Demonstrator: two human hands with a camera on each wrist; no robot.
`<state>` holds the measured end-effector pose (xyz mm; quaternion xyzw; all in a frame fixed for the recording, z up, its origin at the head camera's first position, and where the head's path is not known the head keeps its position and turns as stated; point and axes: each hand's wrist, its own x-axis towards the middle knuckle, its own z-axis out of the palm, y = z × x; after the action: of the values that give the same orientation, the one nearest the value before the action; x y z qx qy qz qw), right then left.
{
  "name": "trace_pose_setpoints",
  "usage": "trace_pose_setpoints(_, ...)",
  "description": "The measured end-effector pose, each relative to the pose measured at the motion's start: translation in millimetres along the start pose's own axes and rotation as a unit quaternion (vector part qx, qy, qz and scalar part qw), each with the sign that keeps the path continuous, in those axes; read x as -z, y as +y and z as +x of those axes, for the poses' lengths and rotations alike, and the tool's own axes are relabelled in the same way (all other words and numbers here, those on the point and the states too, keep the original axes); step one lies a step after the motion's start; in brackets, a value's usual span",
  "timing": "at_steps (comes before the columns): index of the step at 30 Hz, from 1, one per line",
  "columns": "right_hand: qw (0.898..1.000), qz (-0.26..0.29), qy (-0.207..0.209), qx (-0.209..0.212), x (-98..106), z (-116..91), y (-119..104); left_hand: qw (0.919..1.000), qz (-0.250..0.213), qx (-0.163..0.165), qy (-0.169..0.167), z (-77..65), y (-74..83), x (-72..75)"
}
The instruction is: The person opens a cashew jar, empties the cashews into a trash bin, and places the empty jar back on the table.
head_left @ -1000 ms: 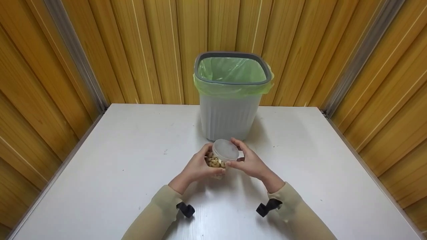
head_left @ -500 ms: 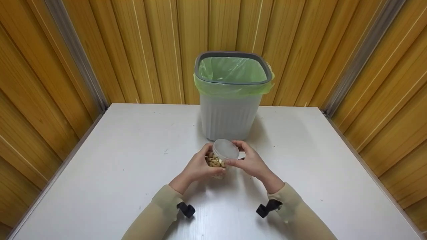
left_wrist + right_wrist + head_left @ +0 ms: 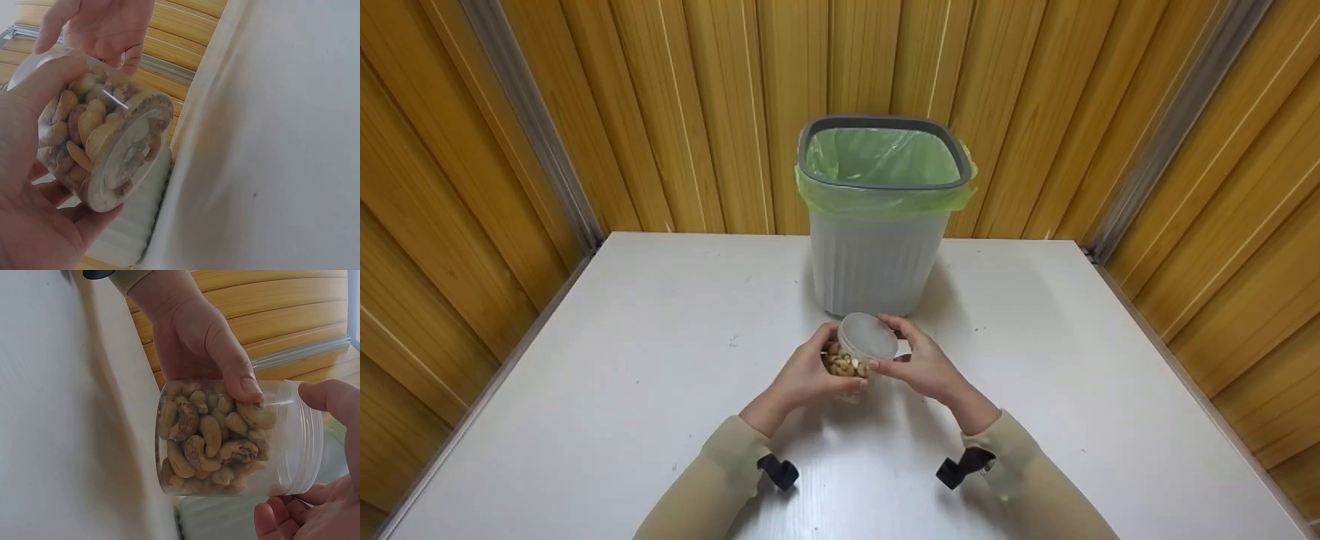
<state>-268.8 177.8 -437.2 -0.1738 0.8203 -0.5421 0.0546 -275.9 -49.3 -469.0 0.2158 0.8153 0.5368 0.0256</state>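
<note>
A clear plastic jar (image 3: 214,439) of cashew nuts is held tilted over the white table, its lid end toward the right hand. My left hand (image 3: 808,370) grips the jar's body, thumb on the near side and fingers curled round the far side. On the jar's end sits a translucent screw lid (image 3: 868,337). My right hand (image 3: 921,365) pinches the lid's rim between thumb and fingers. In the left wrist view the nuts (image 3: 90,124) show through the jar wall, and the jar's round base faces the camera.
Just behind the hands stands a light grey waste bin (image 3: 877,259) with a dark rim and a green liner bag (image 3: 885,201). The white table (image 3: 675,322) is bounded by wood-patterned walls (image 3: 720,112) at the back and both sides.
The right hand's fingers have shifted slightly along the lid's rim. The jar and left hand stay in nearly the same place.
</note>
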Motion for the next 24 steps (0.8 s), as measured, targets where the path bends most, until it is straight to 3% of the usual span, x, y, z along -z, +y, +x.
trace_pose_setpoints(17, 0.999, -0.005, -0.027, 0.027, 1.7, 0.8, 2.9, 1.0000, 0.004, 0.007, -0.003, 0.2, -0.7, -1.5)
trace_pose_setpoints(24, 1.000, 0.001, -0.004, -0.007, 0.1, 0.0, -0.6, 1.0000, 0.005, 0.006, 0.004, 1.2, -1.7, -0.8)
